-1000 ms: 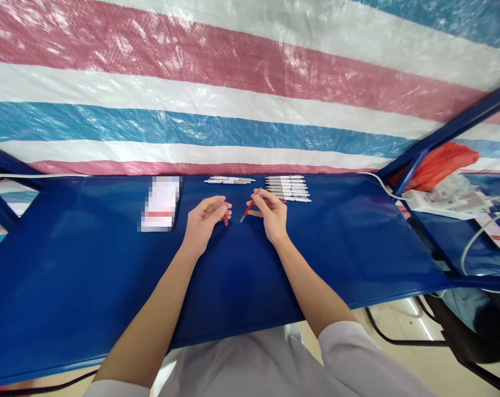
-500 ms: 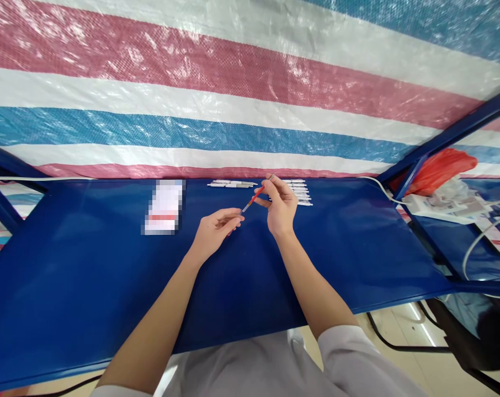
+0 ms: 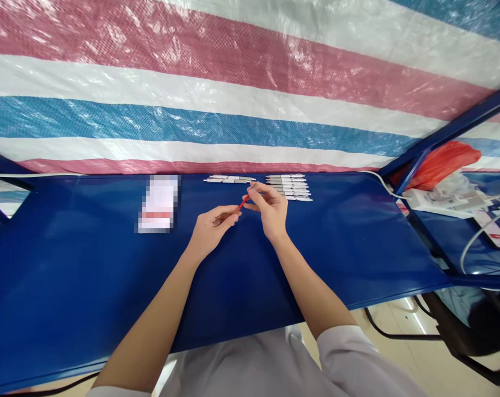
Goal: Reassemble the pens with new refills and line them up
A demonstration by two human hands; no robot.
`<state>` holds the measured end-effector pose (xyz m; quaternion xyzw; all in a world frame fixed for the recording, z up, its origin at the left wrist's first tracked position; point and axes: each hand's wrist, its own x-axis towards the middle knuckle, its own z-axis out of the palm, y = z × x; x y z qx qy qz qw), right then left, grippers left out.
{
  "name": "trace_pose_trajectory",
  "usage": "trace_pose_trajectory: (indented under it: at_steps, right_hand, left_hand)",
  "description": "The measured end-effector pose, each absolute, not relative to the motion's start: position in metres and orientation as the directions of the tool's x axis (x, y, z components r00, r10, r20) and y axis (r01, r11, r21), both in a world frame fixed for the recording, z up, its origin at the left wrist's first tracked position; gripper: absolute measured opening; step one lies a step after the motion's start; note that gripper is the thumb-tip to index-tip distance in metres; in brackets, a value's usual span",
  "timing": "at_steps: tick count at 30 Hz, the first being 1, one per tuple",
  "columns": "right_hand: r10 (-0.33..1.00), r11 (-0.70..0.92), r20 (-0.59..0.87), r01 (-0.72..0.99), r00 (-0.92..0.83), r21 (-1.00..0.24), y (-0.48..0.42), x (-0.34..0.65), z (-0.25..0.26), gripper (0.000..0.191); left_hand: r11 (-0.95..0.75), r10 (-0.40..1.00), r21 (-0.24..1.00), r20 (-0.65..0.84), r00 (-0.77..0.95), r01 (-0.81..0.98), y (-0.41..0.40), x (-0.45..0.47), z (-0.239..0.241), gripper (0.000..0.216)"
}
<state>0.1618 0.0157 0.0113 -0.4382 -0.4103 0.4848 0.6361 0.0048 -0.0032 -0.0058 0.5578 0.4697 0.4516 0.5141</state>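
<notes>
A slim red pen (image 3: pixel 244 202) slants between my two hands above the blue table. My left hand (image 3: pixel 211 229) closes its fingertips on the pen's lower end, which they hide. My right hand (image 3: pixel 270 209) pinches the upper end between thumb and fingers, with a greyish tip showing there. Just beyond my right hand lies a row of several white pens (image 3: pixel 289 193), partly covered by the fingers. Farther left, near the back edge, a few white and grey pens (image 3: pixel 229 179) lie side by side.
The blue tabletop (image 3: pixel 88 286) runs back to a striped plastic sheet (image 3: pixel 192 127). A blurred-out white and red object (image 3: pixel 157 201) lies at left. To the right are a blue metal frame (image 3: pixel 448 132), a red plastic bag (image 3: pixel 442 162) and white cables (image 3: pixel 473 242).
My right hand has moved left and closer to my left hand. The pale, thin section that showed between them is now out of sight; only red shows in the gap.
</notes>
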Motion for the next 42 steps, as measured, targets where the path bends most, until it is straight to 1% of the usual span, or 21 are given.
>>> trace_pose_trajectory:
  at_steps: [3, 9, 13, 17, 21, 24, 27, 29, 30, 31, 32, 34, 35, 37, 38, 40, 42]
  right_hand:
    - [0.978, 0.132, 0.086, -0.241, 0.192, -0.961, 0.014, 0.161, 0.008, 0.027]
    - [0.982, 0.130, 0.100, -0.184, 0.163, -0.974, 0.011, 0.158, 0.004, 0.027]
    - [0.979, 0.134, 0.110, -0.135, 0.169, -0.982, 0.008, 0.157, 0.004, 0.027]
    - [0.975, 0.157, 0.148, -0.044, 0.167, -0.987, 0.005, 0.158, 0.005, 0.029]
    - [0.976, 0.168, 0.176, 0.074, 0.125, -0.983, 0.002, 0.163, 0.011, 0.031]
    - [0.990, 0.129, 0.134, 0.107, 0.035, -0.986, 0.003, 0.174, 0.015, 0.035]
    - [0.994, 0.096, 0.102, 0.155, 0.028, -0.983, 0.008, 0.194, 0.013, 0.038]
    - [0.985, 0.145, 0.165, 0.257, 0.057, -0.955, 0.012, 0.214, 0.009, 0.035]
    - [0.973, 0.195, 0.225, 0.346, 0.051, -0.918, 0.014, 0.224, 0.007, 0.033]
    - [0.956, 0.247, 0.293, 0.457, 0.030, -0.854, 0.015, 0.234, 0.005, 0.030]
    - [0.939, 0.291, 0.343, 0.576, -0.019, -0.764, 0.016, 0.243, 0.003, 0.028]
    - [0.905, 0.359, 0.399, 0.773, -0.149, -0.523, 0.018, 0.259, 0.001, 0.026]
    - [0.889, 0.389, 0.399, 0.829, -0.223, -0.403, 0.019, 0.264, 0.000, 0.026]
    - [0.868, 0.426, 0.367, 0.881, -0.334, -0.207, 0.020, 0.271, 0.000, 0.028]
    - [0.862, 0.436, 0.349, 0.889, -0.369, -0.137, 0.021, 0.273, -0.001, 0.029]
    - [0.856, 0.444, 0.318, 0.895, -0.408, -0.046, 0.022, 0.273, -0.001, 0.031]
    - [0.856, 0.449, 0.289, 0.893, -0.430, -0.002, 0.023, 0.272, 0.000, 0.033]
  left_hand:
    - [-0.029, 0.991, 0.998, 0.022, 0.133, 0.054, -0.003, 0.005, -0.006, 0.034]
    - [-0.042, 0.995, 0.994, 0.033, 0.089, 0.102, -0.004, 0.006, -0.006, 0.039]
    - [-0.059, 0.997, 0.994, 0.054, 0.059, 0.095, -0.006, 0.006, -0.006, 0.042]
    - [-0.099, 0.994, 0.988, 0.094, 0.052, 0.118, -0.007, 0.007, -0.006, 0.040]
    - [-0.094, 0.994, 0.989, 0.088, 0.061, 0.111, -0.007, 0.008, -0.006, 0.041]
    - [-0.088, 0.995, 0.991, 0.082, 0.059, 0.098, -0.007, 0.008, -0.005, 0.042]
    - [-0.065, 0.997, 0.992, 0.061, 0.042, 0.107, -0.007, 0.006, -0.003, 0.041]
    - [-0.051, 0.998, 0.992, 0.048, 0.027, 0.116, -0.007, 0.006, -0.003, 0.040]
    - [-0.049, 0.999, 0.992, 0.047, 0.022, 0.118, -0.006, 0.005, -0.002, 0.040]
    - [-0.049, 0.999, 0.992, 0.047, 0.019, 0.120, -0.006, 0.005, -0.002, 0.040]
    - [-0.048, 0.999, 0.991, 0.046, 0.018, 0.123, -0.006, 0.005, -0.002, 0.039]
    - [-0.046, 0.999, 0.991, 0.044, 0.013, 0.128, -0.005, 0.006, -0.002, 0.039]
    - [-0.045, 0.999, 0.990, 0.044, 0.009, 0.132, -0.005, 0.006, -0.002, 0.038]
    - [-0.046, 0.999, 0.989, 0.046, 0.002, 0.142, -0.005, 0.007, -0.002, 0.036]
    - [-0.048, 0.999, 0.988, 0.049, -0.001, 0.147, -0.006, 0.007, -0.002, 0.036]
    - [-0.052, 0.999, 0.986, 0.053, -0.002, 0.158, -0.006, 0.008, -0.002, 0.034]
    - [-0.056, 0.998, 0.985, 0.057, -0.003, 0.162, -0.005, 0.008, -0.002, 0.033]
